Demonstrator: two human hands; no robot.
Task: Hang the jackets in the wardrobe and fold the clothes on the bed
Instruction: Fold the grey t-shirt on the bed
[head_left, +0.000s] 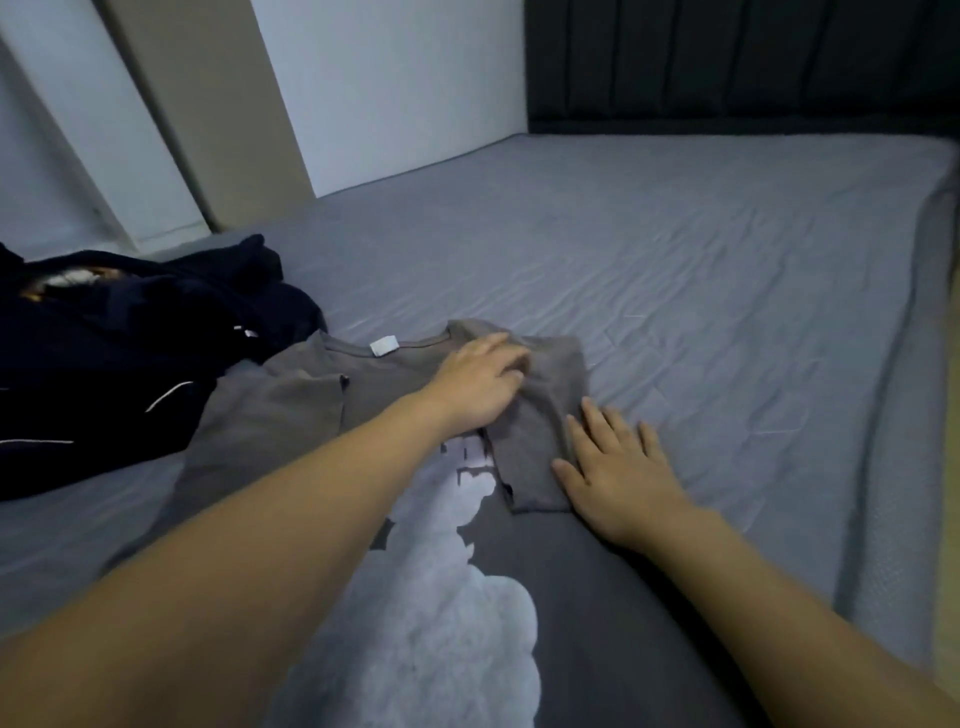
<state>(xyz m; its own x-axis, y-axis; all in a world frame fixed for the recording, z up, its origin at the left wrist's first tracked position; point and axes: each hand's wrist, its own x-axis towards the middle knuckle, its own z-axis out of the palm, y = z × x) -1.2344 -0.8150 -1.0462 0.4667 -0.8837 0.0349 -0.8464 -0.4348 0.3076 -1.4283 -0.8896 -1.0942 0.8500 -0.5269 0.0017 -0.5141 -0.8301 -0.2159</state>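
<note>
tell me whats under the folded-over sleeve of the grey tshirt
The grey t-shirt has its sleeve folded onto the shirt's own front, over part of the white print. The left hand and right hand press it flat. Anything beneath is covered.

Two bare forearms, sleeveless to the frame edge, no jewellery.

A grey T-shirt (597, 597) lies flat on the bed (675, 249). The left hand (480, 382) presses its folded-in sleeve (540, 426) near the collar; the right hand (621, 467) rests flat just beside it. Dark clothes (130, 353) lie left of the left hand.
</note>
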